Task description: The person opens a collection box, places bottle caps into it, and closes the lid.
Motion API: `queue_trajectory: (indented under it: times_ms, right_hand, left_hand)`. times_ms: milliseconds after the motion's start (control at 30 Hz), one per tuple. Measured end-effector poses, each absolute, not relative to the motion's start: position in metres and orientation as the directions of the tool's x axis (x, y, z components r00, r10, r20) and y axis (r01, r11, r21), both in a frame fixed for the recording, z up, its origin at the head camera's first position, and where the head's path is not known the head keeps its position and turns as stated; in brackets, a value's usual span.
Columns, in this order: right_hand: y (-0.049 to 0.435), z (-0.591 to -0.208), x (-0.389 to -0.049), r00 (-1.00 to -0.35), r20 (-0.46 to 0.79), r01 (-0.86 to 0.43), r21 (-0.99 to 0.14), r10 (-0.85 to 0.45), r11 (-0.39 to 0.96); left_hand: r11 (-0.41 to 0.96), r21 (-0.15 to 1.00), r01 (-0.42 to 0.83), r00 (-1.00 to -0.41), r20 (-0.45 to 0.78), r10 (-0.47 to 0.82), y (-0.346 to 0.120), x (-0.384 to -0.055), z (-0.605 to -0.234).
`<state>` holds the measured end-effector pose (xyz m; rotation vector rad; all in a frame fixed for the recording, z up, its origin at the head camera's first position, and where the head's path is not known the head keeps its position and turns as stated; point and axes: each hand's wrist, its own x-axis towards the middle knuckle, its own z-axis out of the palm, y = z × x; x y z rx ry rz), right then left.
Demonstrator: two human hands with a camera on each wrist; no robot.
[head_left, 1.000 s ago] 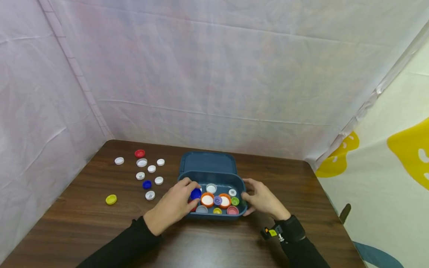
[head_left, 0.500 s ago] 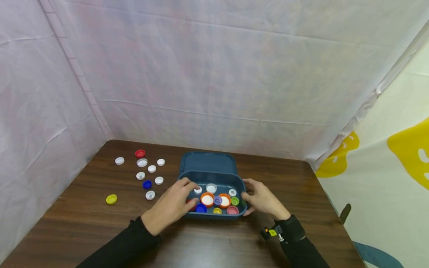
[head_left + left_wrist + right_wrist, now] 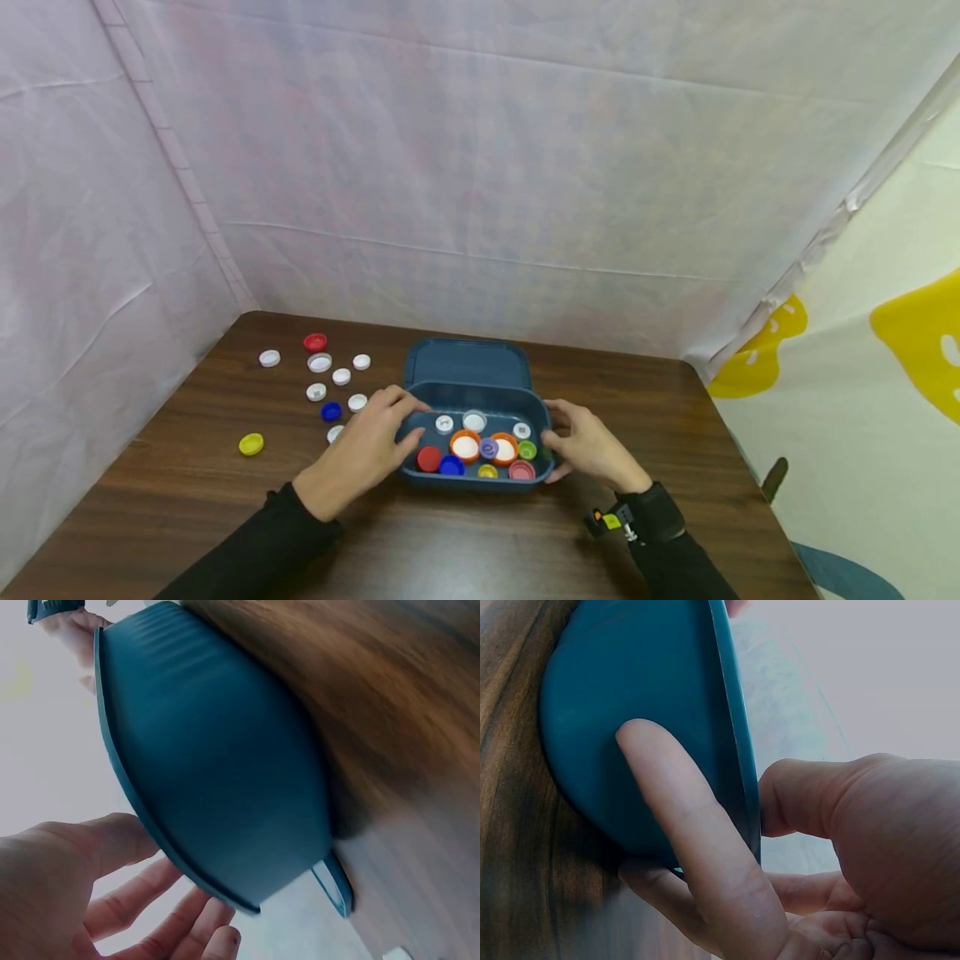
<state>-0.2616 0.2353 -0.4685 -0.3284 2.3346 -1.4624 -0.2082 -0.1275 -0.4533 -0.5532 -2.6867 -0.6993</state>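
Observation:
A dark blue plastic box [image 3: 480, 485] holds several bottle caps, among them a red cap [image 3: 428, 458], a blue cap [image 3: 452, 466], two orange-rimmed caps, a purple cap [image 3: 488, 448] and a pink cap [image 3: 522, 471]. At the box's left end is my left hand [image 3: 367, 442], its fingers spread with nothing between them, thumb and forefinger overlapping the rim. My right hand [image 3: 592, 447] grips the right end. In the right wrist view a finger [image 3: 679, 799] lies along the outer wall, and the thumb is at the rim.
Behind the box lies its blue lid [image 3: 467, 362]. Loose caps are scattered to the left on the brown table [image 3: 187, 500]: a yellow cap [image 3: 251, 444], a blue one, a red cap [image 3: 315, 342] and several white ones. Pale cloth walls [image 3: 480, 167] stand around.
The left hand let go of the blue cap, which dropped beside the red cap over a grey one. That hand then drew back left, out over the rim. The right hand stayed in place.

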Motion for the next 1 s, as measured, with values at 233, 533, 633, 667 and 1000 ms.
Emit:
queue_trajectory:
  times_ms: [233,533,633,667,1000]
  right_hand:
    - [0.236,-0.469,-0.261,-0.905,-0.181,-0.006,-0.899,-0.385,0.437]
    - [0.234,-0.468,-0.261,-0.906,-0.182,-0.007,-0.896,-0.382,0.444]
    - [0.235,-0.468,-0.261,-0.906,-0.18,-0.008,-0.897,-0.383,0.442]
    - [0.235,-0.468,-0.261,-0.905,-0.179,-0.011,-0.896,-0.385,0.443]
    - [0.234,-0.466,-0.26,-0.904,-0.184,-0.005,-0.898,-0.387,0.439]
  left_hand:
    - [0.828,0.392,0.401,-0.89,0.379,0.251,-0.145,-0.209,-0.45]
    - [0.858,0.395,0.328,-0.919,0.345,0.193,-0.176,-0.21,-0.443]
    - [0.865,0.375,0.333,-0.912,0.36,0.196,-0.188,-0.211,-0.445]
    - [0.868,0.372,0.33,-0.913,0.358,0.193,-0.192,-0.212,-0.446]
    - [0.894,0.354,0.275,-0.93,0.335,0.154,-0.231,-0.207,-0.453]
